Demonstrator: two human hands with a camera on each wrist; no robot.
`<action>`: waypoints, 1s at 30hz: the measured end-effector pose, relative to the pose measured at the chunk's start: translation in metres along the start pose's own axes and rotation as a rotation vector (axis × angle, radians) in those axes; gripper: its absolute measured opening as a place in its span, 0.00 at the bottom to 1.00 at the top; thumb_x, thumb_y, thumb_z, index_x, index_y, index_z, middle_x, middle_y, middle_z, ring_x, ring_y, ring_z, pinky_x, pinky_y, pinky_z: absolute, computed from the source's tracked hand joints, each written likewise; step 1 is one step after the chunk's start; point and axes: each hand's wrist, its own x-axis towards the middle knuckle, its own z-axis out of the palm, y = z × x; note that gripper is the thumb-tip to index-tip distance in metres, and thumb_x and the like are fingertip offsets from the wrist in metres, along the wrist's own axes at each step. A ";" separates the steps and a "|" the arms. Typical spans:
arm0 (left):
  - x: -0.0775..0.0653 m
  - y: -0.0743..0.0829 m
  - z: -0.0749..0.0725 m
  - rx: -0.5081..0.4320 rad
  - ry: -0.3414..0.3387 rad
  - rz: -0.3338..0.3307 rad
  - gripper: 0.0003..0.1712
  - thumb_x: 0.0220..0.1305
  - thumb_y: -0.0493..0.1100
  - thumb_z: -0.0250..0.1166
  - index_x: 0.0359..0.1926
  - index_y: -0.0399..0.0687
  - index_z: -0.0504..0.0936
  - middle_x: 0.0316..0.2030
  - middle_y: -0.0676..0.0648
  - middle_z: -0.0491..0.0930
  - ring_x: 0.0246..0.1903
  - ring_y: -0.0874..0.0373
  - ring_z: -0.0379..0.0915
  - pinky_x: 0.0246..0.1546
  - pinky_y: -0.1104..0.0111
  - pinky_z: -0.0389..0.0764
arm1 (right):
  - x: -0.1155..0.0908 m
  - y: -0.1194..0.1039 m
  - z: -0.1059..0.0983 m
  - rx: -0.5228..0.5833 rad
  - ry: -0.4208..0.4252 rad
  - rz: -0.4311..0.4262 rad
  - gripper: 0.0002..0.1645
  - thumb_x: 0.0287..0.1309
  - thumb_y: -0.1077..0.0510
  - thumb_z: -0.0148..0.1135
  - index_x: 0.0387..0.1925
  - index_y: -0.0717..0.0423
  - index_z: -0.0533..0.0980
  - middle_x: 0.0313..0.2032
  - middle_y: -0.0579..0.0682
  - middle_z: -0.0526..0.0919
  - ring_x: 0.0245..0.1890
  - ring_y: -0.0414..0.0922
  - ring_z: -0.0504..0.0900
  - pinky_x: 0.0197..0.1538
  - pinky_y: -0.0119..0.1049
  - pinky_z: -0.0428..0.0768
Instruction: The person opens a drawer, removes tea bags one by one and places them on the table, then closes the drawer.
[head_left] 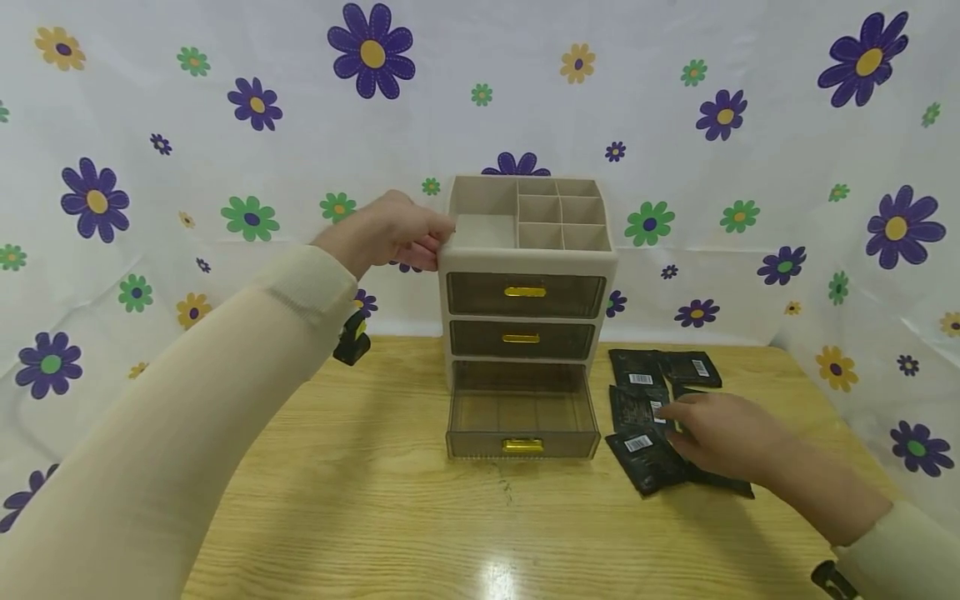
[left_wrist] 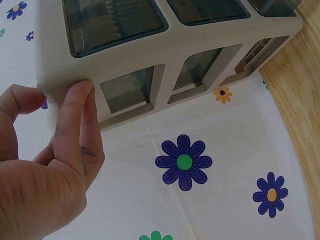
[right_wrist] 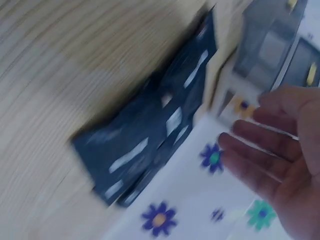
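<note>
A beige desktop drawer organizer point(head_left: 528, 261) stands upright on the table, its bottom drawer point(head_left: 522, 417) pulled out and bare inside. My left hand point(head_left: 408, 229) grips the organizer's upper left edge. In the left wrist view, the thumb and fingers of that hand point(left_wrist: 65, 135) bracket the rounded corner. To the right of the drawer lie several flat black packets point(head_left: 637, 408) with white barcode labels. Over these packets hovers my right hand point(head_left: 723, 433), blurred in its own wrist view. There its fingers point(right_wrist: 260, 160) are spread loosely, with nothing between them.
Two upper drawers point(head_left: 525, 296) with gold handles are closed. Compartments point(head_left: 562, 212) divide the organizer's top. Behind it hangs a white cloth point(head_left: 300, 150) with printed flowers, also running along both sides of the wooden table point(head_left: 360, 500).
</note>
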 end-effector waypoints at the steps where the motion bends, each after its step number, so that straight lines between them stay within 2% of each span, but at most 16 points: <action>1: 0.000 0.000 0.000 0.000 0.002 0.000 0.20 0.56 0.40 0.59 0.49 0.38 0.69 0.45 0.39 0.75 0.36 0.50 0.79 0.35 0.67 0.83 | 0.004 -0.006 0.001 -0.004 0.055 -0.031 0.14 0.50 0.57 0.63 0.41 0.54 0.78 0.34 0.47 0.82 0.27 0.37 0.78 0.28 0.33 0.80; 4: -0.001 0.000 0.000 -0.002 0.007 0.001 0.19 0.56 0.40 0.59 0.49 0.39 0.69 0.45 0.39 0.75 0.35 0.50 0.79 0.35 0.67 0.83 | 0.016 -0.024 0.005 0.004 0.205 -0.140 0.11 0.49 0.57 0.64 0.37 0.52 0.79 0.32 0.45 0.82 0.28 0.36 0.78 0.27 0.30 0.80; 7: -0.002 0.000 0.000 -0.002 0.009 0.005 0.19 0.57 0.40 0.59 0.49 0.39 0.70 0.44 0.39 0.75 0.35 0.50 0.79 0.35 0.67 0.83 | 0.028 -0.039 0.009 0.023 0.308 -0.241 0.12 0.47 0.58 0.65 0.37 0.52 0.79 0.33 0.43 0.81 0.32 0.36 0.79 0.30 0.30 0.81; 10: -0.002 0.000 0.000 -0.004 0.011 0.009 0.19 0.56 0.40 0.59 0.49 0.39 0.69 0.44 0.39 0.75 0.35 0.50 0.79 0.35 0.67 0.83 | 0.038 -0.052 0.013 0.041 0.343 -0.325 0.13 0.46 0.59 0.67 0.38 0.52 0.79 0.35 0.43 0.80 0.36 0.37 0.78 0.35 0.29 0.81; 13: -0.002 0.000 0.000 -0.004 0.012 0.008 0.19 0.56 0.40 0.60 0.49 0.39 0.69 0.45 0.39 0.75 0.34 0.51 0.80 0.34 0.67 0.83 | 0.047 -0.062 0.018 0.037 0.343 -0.383 0.14 0.45 0.61 0.67 0.38 0.52 0.79 0.36 0.45 0.80 0.38 0.38 0.77 0.40 0.29 0.80; 17: -0.002 0.000 0.001 0.000 0.011 0.008 0.19 0.56 0.40 0.60 0.49 0.40 0.70 0.45 0.39 0.75 0.34 0.51 0.80 0.34 0.67 0.83 | 0.055 -0.069 0.024 -0.020 0.336 -0.404 0.13 0.46 0.66 0.65 0.36 0.53 0.78 0.36 0.45 0.80 0.38 0.39 0.77 0.42 0.30 0.80; 24: 0.001 0.000 0.001 -0.001 0.003 0.007 0.20 0.56 0.39 0.59 0.49 0.38 0.68 0.44 0.38 0.75 0.35 0.50 0.79 0.36 0.65 0.83 | 0.062 -0.071 0.031 -0.064 0.329 -0.394 0.19 0.47 0.67 0.64 0.43 0.52 0.77 0.33 0.46 0.79 0.35 0.40 0.77 0.39 0.31 0.81; 30: 0.001 0.001 0.000 -0.002 0.002 0.005 0.20 0.55 0.39 0.59 0.49 0.38 0.68 0.44 0.38 0.75 0.35 0.49 0.79 0.39 0.63 0.82 | 0.064 -0.072 0.034 -0.096 0.350 -0.383 0.16 0.47 0.67 0.64 0.40 0.51 0.79 0.31 0.45 0.78 0.33 0.39 0.77 0.37 0.29 0.80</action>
